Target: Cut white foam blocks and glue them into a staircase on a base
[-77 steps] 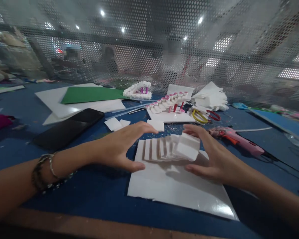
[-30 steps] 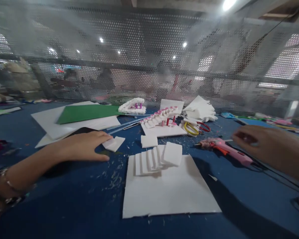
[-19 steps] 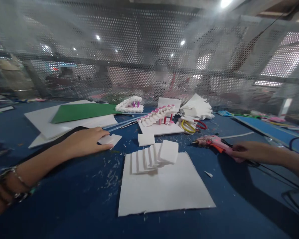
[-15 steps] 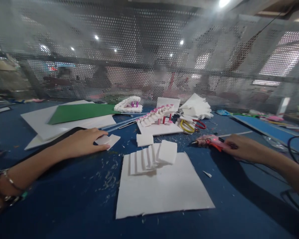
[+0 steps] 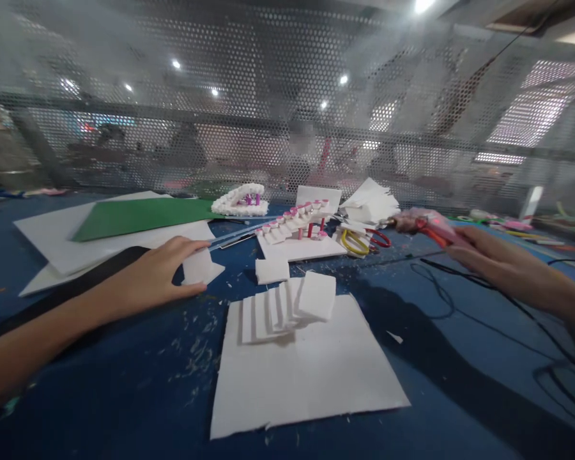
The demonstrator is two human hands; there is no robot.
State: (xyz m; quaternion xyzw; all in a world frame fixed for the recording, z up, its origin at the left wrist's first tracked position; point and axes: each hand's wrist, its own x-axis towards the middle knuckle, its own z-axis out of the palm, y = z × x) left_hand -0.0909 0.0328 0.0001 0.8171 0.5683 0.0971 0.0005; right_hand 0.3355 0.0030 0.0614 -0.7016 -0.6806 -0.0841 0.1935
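My left hand (image 5: 160, 271) is at the left of the work, thumb and fingers closed on opposite edges of a small white foam piece (image 5: 196, 266). Another white piece (image 5: 215, 273) lies just behind it on the table. Raised over the table at the right, my right hand (image 5: 489, 252) grips a pink glue gun (image 5: 429, 225), its nozzle pointing left. Between the hands lies a white foam board (image 5: 311, 377), bearing a curved row of upright white steps (image 5: 268, 313) with a tilted square (image 5: 317, 295) at its right end. A loose white rectangle (image 5: 272, 271) sits behind the row.
Behind stand a pink-and-white stair model (image 5: 297, 220) and a white fluffy model (image 5: 242, 199). Yellow-handled scissors (image 5: 354, 243) lie beside the stair model. Green sheet (image 5: 144, 217) and white sheets (image 5: 43, 227) are at left. A black cord (image 5: 522, 313) trails right; a perforated metal screen (image 5: 278, 83) closes the back.
My right hand has lifted the glue gun up off the table. The left hand's white piece is now tilted up between thumb and fingers. The view has shifted slightly.
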